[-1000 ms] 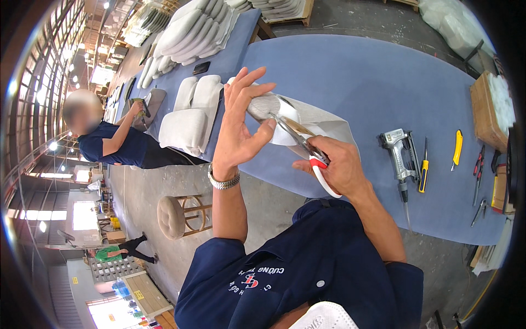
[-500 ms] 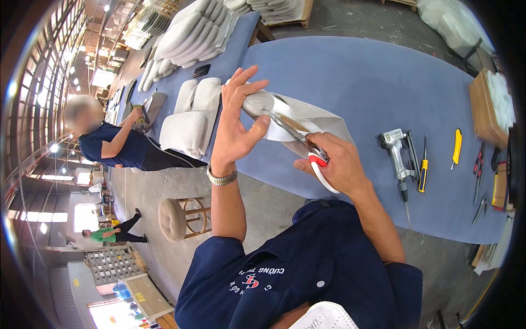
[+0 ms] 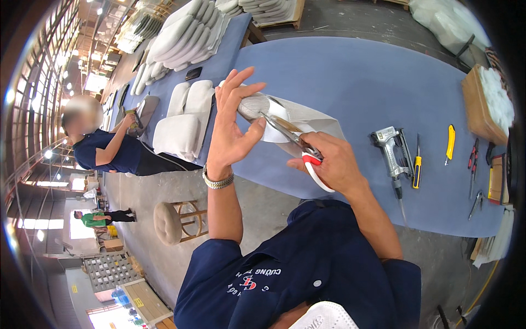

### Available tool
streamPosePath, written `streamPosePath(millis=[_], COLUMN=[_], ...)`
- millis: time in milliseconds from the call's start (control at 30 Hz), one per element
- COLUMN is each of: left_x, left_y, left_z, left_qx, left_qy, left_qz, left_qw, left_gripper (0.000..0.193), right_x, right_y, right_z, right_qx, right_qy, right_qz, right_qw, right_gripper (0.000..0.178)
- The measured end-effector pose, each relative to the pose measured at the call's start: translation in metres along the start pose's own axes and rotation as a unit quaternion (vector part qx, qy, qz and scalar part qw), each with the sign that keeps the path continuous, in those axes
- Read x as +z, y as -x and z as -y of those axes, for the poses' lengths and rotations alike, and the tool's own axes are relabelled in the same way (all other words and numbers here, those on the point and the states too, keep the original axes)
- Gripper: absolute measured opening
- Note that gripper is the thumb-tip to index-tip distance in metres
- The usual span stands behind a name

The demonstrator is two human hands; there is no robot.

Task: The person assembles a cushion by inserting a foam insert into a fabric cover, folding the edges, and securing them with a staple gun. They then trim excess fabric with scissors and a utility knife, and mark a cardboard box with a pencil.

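Tool [image 3: 280, 129] meets pad [image 3: 250, 106] between two bare hands

At the bottom of the frame are a white mask [image 3: 323, 317] and a navy shirt [image 3: 329, 247]. Above them, left of centre, the left hand [image 3: 233, 134] has the rounded end of the grey pad between thumb and fingers. Those fingers stretch upward, slightly spread; the thumb lies just beside the tool's tip. A steel watch [image 3: 218, 182] circles the wrist.

Near the centre, the right hand [image 3: 334, 162] is closed around the tool's red-and-white handles, the tip reaching up and left to the pad. Whether the tool's own jaws are parted — I cannot tell. Pale cloth [image 3: 318, 115] runs rightward from the pad, above the blue table [image 3: 394, 88].

On the table at right lie a nail gun [image 3: 392, 153], a screwdriver [image 3: 417, 170], a yellow cutter [image 3: 450, 143] and pliers [image 3: 473, 164]. An open box [image 3: 474, 112] stands at the right edge. Left of the hands are grey cushions [image 3: 176, 134].

Farther off, a stool [image 3: 168, 223] stands at lower left — and a co-worker [image 3: 112, 151] in navy bends over work at left. A stack of cushions [image 3: 181, 35] fills the upper left; a person in green [image 3: 96, 219] is far left.
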State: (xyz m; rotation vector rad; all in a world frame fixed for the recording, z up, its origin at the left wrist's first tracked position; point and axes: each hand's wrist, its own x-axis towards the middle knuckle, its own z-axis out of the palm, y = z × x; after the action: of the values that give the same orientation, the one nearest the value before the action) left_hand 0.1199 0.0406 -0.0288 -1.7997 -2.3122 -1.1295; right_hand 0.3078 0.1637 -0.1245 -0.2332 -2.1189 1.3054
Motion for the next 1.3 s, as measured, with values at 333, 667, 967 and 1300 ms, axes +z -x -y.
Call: streamPosePath(millis=[333, 667, 967, 1300], left_x=[0.013, 0.030, 0.072, 0.104], left_y=[-0.014, -0.051, -0.068, -0.070], left_z=[-0.002, 0.040, 0.020, -0.041], left_qx=[0.032, 0.020, 0.065, 0.122], left_qy=[-0.005, 0.033, 0.068, 0.008], left_qz=[0.018, -0.033, -0.105, -0.051], left_qw=[0.999, 0.999, 0.990, 0.991], left_gripper=[0.055, 0.034, 0.030, 0.022], right_x=[-0.006, -0.100, -0.174, -0.204], right_y=[0.011, 0.175, 0.286, 0.216], right_z=[-0.023, -0.111, -0.130, -0.166], right_qx=[0.005, 0.362, 0.510, 0.485], right_qy=[-0.014, 0.234, 0.332, 0.369], right_qz=[0.010, -0.089, -0.250, -0.249], right_qw=[1.000, 0.898, 0.753, 0.753], right_gripper=[0.048, 0.055, 0.043, 0.035])
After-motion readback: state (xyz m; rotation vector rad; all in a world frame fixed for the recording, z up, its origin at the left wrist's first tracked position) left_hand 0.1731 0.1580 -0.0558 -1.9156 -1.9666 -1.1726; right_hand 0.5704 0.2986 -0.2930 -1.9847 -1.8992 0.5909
